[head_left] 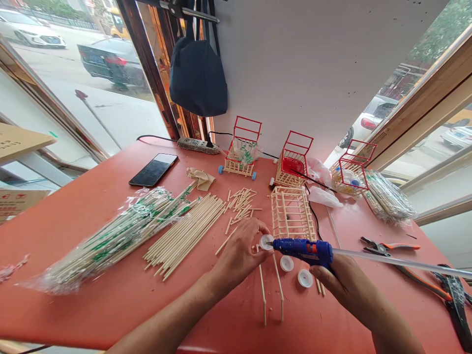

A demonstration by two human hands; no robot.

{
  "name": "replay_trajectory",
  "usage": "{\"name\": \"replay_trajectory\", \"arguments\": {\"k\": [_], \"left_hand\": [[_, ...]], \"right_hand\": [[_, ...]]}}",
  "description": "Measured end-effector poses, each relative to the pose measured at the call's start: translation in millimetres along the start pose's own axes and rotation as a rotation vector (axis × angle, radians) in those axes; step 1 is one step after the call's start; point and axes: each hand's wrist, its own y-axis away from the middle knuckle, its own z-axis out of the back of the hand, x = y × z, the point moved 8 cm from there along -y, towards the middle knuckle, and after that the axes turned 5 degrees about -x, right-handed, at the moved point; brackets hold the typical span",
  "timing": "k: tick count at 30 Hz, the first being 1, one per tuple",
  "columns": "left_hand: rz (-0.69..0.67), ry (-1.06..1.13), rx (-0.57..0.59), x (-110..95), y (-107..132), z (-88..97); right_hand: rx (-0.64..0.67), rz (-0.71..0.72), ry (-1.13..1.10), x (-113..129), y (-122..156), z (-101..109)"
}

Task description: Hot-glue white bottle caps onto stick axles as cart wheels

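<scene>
Between the thumb and fingers of my left hand (241, 250) is a white bottle cap (266, 242). My right hand (342, 280) grips a blue hot glue gun (302, 248), whose nozzle tip meets the cap. A long clear glue stick (398, 260) sticks out of the gun's back. Below the gun, two more white caps lie on the table, one nearer (305, 279) and one farther (286, 263). A small frame of thin sticks (262, 290) lies under my hands. Just beyond them is a stick-built basket (293, 211), partly hidden by the left fingers and the gun.
Loose sticks (184, 236), short cut pieces (241, 204) and a bagged bundle (110, 246) lie left on the red table (110, 314). Small carts (241, 152) stand behind, near a power strip (197, 145). A phone (154, 170) is back left; pliers (387, 246) lie right.
</scene>
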Motion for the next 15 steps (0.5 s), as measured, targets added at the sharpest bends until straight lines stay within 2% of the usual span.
{"name": "replay_trajectory", "arguments": {"k": [15], "left_hand": [[0.006,-0.007,0.012,0.2,1.5,-0.4]], "right_hand": [[0.000,0.007,-0.039,0.0,-2.7,2.4]]}}
